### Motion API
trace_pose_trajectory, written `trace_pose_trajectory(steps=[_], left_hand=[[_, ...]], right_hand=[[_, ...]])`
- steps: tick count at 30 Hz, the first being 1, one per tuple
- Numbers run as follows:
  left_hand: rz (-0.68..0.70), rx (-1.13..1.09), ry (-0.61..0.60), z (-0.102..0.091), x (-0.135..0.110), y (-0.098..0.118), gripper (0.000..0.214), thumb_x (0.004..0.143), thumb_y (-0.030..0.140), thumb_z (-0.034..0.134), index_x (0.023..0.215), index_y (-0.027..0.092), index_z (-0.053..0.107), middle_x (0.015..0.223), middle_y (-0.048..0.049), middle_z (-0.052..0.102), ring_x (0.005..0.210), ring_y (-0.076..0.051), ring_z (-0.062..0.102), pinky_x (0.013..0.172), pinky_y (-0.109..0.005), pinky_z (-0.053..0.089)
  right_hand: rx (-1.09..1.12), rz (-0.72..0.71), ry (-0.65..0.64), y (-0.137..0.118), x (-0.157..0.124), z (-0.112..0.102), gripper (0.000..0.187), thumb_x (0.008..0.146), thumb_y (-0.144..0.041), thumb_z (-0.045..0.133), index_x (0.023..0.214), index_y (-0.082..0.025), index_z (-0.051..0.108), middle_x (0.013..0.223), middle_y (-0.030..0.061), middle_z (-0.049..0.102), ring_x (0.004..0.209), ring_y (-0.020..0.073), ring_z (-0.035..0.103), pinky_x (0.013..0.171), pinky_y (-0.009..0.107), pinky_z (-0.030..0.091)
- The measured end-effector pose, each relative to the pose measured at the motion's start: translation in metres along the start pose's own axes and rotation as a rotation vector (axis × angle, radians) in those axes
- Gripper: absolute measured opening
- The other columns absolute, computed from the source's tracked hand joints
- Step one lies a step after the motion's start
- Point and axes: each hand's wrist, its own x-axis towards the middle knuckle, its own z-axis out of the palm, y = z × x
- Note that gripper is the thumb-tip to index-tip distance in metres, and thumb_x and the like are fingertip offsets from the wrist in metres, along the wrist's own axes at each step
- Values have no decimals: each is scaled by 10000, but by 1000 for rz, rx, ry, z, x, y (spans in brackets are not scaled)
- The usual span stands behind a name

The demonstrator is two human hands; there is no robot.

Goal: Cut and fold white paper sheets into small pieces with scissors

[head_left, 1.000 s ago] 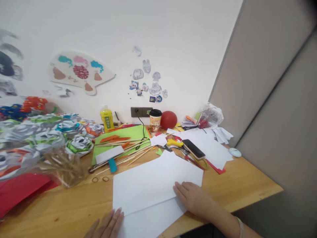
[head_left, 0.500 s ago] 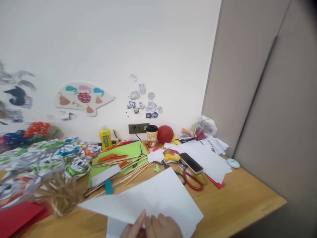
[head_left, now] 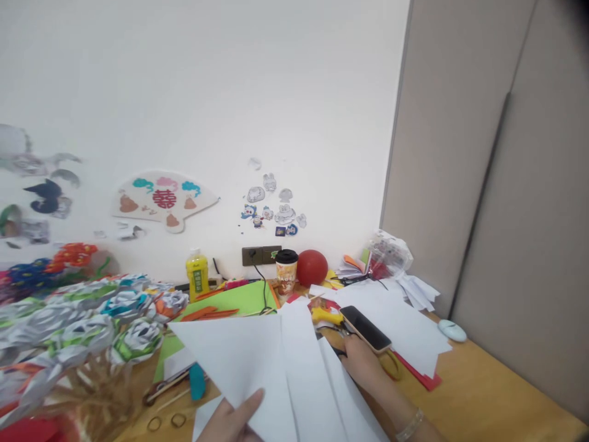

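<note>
My left hand [head_left: 234, 420] pinches a large white sheet of paper [head_left: 248, 356], thumb lying on top. The sheet is folded and shows several long crease lines, fanning out to the right. My right hand [head_left: 356, 353] reaches past the paper to a pair of scissors [head_left: 339, 351] with dark handles, its fingers closed at them. How far the fingers go into the handles is hidden. A phone [head_left: 365, 328] lies just right of that hand, and a yellow-handled tool [head_left: 326, 316] lies just behind it.
White paper roses [head_left: 138, 341] crowd the left side. A yellow bottle [head_left: 197, 275], a paper cup [head_left: 286, 273] and a red balloon [head_left: 311, 268] stand along the wall. Two small rings [head_left: 178, 420] lie at the front, and a white mouse [head_left: 451, 330] sits far right.
My right hand has left the paper and moved right and forward to the scissors. The paper has opened out to the right, with my left hand alone on it.
</note>
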Motion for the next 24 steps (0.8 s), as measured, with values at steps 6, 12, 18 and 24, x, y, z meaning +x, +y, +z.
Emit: trace_pose_trajectory(steps=[6, 12, 18, 24], left_hand=[[35, -89, -109, -4, 28, 8, 444, 564, 380, 731, 856, 90, 564, 630, -84, 707, 573, -249, 647, 539, -372, 538], [33, -137, -121, -3, 22, 5, 385, 616, 358, 702, 857, 88, 571, 674, -86, 713, 649, -264, 649, 599, -397, 539], [43, -96, -50, 13, 27, 6, 387, 611, 290, 714, 885, 74, 546, 655, -91, 701, 605, -274, 650, 548, -400, 545], [21, -80, 112, 29, 42, -6, 198, 724, 199, 612, 859, 85, 522, 567, -87, 686, 504, -221, 652, 529, -329, 550]], right_hand=[[243, 106, 41, 9, 11, -21, 72, 703, -171, 394, 651, -218, 412, 553, -26, 512, 570, 167, 539, 545, 261, 375], [638, 245, 6, 27, -24, -50, 171, 767, -398, 337, 695, -244, 357, 582, -52, 554, 545, 154, 590, 490, 245, 442], [1339, 508, 184, 23, -81, -12, 374, 625, -479, 633, 854, -244, 452, 809, 16, 654, 716, 217, 636, 610, 320, 518], [300, -233, 620, -20, -93, 25, 268, 856, -395, 369, 934, -197, 532, 994, 105, 644, 862, 216, 609, 715, 314, 483]])
